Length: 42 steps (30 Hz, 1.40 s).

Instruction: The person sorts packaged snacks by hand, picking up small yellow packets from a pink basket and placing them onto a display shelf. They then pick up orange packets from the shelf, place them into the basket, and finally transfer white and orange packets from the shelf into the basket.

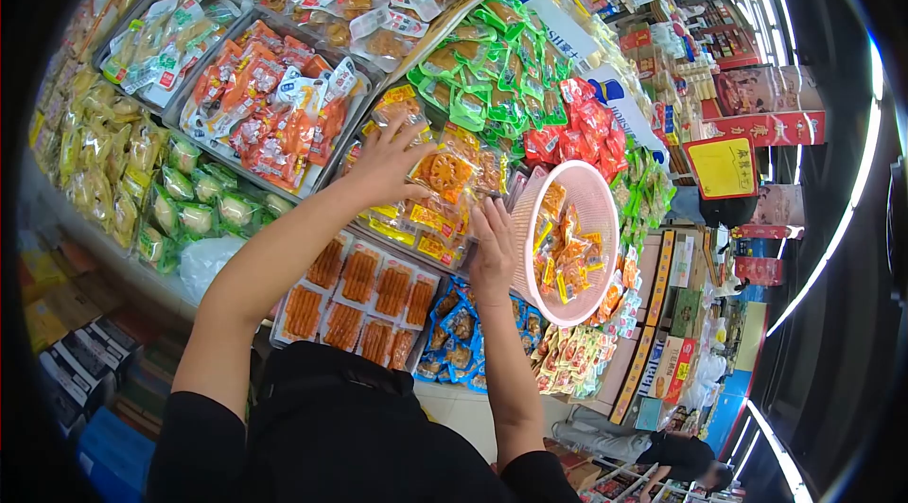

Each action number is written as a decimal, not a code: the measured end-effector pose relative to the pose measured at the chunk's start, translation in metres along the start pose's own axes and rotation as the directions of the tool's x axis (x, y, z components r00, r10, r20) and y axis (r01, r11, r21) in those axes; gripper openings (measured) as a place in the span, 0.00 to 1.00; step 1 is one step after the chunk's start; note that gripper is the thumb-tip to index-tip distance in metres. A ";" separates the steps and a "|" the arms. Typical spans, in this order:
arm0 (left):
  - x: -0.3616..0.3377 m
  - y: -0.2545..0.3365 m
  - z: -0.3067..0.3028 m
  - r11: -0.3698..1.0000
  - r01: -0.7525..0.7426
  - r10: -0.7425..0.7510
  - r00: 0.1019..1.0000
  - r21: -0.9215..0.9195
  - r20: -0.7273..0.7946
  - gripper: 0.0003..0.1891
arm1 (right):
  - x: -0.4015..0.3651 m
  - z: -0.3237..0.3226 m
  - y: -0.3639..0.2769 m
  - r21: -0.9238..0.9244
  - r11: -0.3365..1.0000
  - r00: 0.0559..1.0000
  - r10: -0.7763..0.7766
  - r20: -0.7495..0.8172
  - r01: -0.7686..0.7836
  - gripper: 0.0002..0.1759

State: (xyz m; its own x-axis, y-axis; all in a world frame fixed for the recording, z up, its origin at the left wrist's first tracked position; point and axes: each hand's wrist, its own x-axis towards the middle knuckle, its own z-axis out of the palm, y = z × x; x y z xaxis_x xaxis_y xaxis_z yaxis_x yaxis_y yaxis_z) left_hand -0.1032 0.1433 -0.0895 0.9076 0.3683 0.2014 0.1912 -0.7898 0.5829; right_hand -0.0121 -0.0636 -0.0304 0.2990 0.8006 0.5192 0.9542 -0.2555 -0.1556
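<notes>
Both my hands are over a tray of orange snack packets with yellow labels [445, 172]. My left hand [386, 163] has its fingers spread on the packets at the tray's left side. At the right side, my right hand [493, 248] rests against the packets' edge, its fingers extended. Neither hand visibly grips a packet, though parts of the packets under the fingers are hidden. Just right of my right hand a pink plastic basket [523, 248] stands tilted in view, holding several similar orange packets.
Around the tray lie green packets [492, 63], red packets [582, 130], blue packets [461, 328], flat packs of brown sticks [359, 276] and a tray of orange-red packets [270, 106]. A person [681, 456] is at the lower right, beyond the display.
</notes>
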 end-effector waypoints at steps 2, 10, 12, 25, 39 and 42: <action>-0.001 0.000 -0.001 1.000 0.007 -0.007 1.000 -0.002 0.008 0.39 | -0.005 0.008 0.003 -0.071 0.997 0.999 0.014 0.036 -0.011 0.24; 0.000 -0.003 0.007 0.999 -0.034 0.034 0.999 0.001 -0.039 0.38 | -0.027 0.020 0.019 0.025 0.986 0.967 0.159 0.200 -0.167 0.24; 0.001 0.001 0.001 1.000 -0.008 0.008 1.000 -0.012 -0.016 0.38 | -0.015 0.004 0.009 0.044 0.976 0.941 0.192 0.278 -0.212 0.22; 0.001 -0.001 0.003 1.000 0.001 -0.001 1.000 -0.010 0.030 0.37 | -0.001 -0.093 0.088 -0.065 0.707 0.689 0.702 0.177 -0.704 0.24; 0.000 -0.001 0.002 1.000 -0.007 0.007 1.000 -0.011 0.001 0.36 | -0.088 -0.104 0.157 -0.315 0.668 0.527 0.734 0.428 -0.675 0.39; 0.000 0.000 0.001 1.000 -0.005 0.005 1.000 -0.010 0.002 0.36 | -0.095 -0.110 0.163 -0.296 0.669 0.608 0.743 0.281 -0.682 0.30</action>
State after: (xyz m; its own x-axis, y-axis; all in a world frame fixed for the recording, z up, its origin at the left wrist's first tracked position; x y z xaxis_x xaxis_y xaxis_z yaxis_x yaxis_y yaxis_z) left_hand -0.1030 0.1428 -0.0899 0.9095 0.3631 0.2024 0.1827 -0.7865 0.5900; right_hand 0.1146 -0.2405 -0.0127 0.8927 0.4491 -0.0366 0.4326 -0.8769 -0.2095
